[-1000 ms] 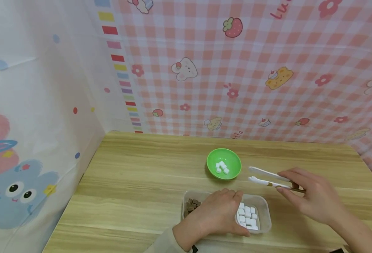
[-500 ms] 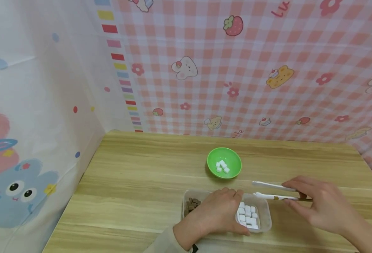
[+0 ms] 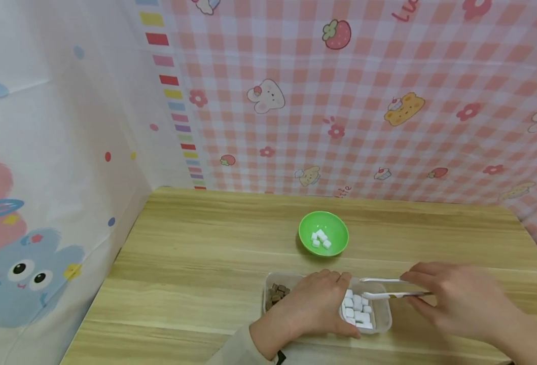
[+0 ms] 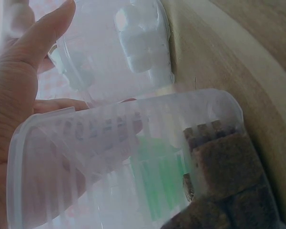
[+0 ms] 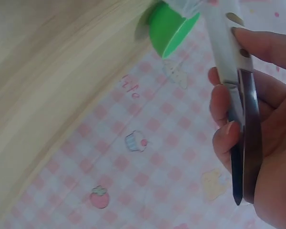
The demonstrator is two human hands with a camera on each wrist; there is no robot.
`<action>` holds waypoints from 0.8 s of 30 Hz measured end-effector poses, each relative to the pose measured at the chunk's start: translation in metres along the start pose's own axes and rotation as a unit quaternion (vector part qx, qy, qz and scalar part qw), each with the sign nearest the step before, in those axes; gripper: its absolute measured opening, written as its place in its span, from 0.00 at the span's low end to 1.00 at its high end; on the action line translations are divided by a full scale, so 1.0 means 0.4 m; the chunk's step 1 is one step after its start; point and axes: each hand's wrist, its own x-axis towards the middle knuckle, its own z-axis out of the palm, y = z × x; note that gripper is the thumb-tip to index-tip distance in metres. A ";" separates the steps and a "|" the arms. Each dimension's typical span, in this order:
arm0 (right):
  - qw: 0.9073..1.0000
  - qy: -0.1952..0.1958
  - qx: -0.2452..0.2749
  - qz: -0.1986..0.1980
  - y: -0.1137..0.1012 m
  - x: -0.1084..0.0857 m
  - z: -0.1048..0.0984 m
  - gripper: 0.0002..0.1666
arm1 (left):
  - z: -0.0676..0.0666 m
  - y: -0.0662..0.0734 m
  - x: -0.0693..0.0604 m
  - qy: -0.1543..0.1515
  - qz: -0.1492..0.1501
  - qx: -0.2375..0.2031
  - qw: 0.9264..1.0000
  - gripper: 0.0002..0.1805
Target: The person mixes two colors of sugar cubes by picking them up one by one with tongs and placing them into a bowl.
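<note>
Left grip [image 3: 307,304]: curled over the middle of the clear container, fingers along the far side, thumb on the near side
Right grip [image 3: 460,299]: pinching the tongs
Tongs [image 3: 387,295]: reaching leftward from the right grip, tips spread apart at the white cubes; contact hard to tell
Clear container [image 3: 384,317]: under the left grip, ends showing either side
White cubes [image 3: 357,310]: inside, between both grips
Brown cubes [image 3: 277,295]: inside, left of the left grip
Green bowl [image 3: 339,234]: beyond the left grip, holding a few small white pieces [image 3: 321,236]
Worktop [image 3: 204,263]: wood-grained, beneath both grips
</note>
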 end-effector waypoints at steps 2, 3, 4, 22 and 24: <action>1.000 -0.015 0.005 -0.009 -0.006 0.008 -0.002 0.28 | -0.001 -0.001 0.001 -0.001 -0.001 -0.002 1.000 0.55; 1.000 -0.021 0.008 -0.013 -0.008 0.013 -0.002 0.20 | -0.001 -0.001 0.001 -0.002 -0.002 -0.002 1.000 0.55; 0.999 -0.027 0.010 -0.017 -0.011 0.017 -0.003 0.14 | -0.001 -0.001 0.001 -0.003 -0.002 -0.003 1.000 0.55; 0.992 -0.121 -0.010 -0.036 -0.044 0.064 0.027 0.18 | -0.004 -0.001 0.003 -0.005 0.000 0.003 1.000 0.54; 0.992 -0.120 -0.010 -0.043 -0.046 0.068 0.030 0.18 | -0.004 -0.001 0.003 -0.005 0.001 0.005 1.000 0.54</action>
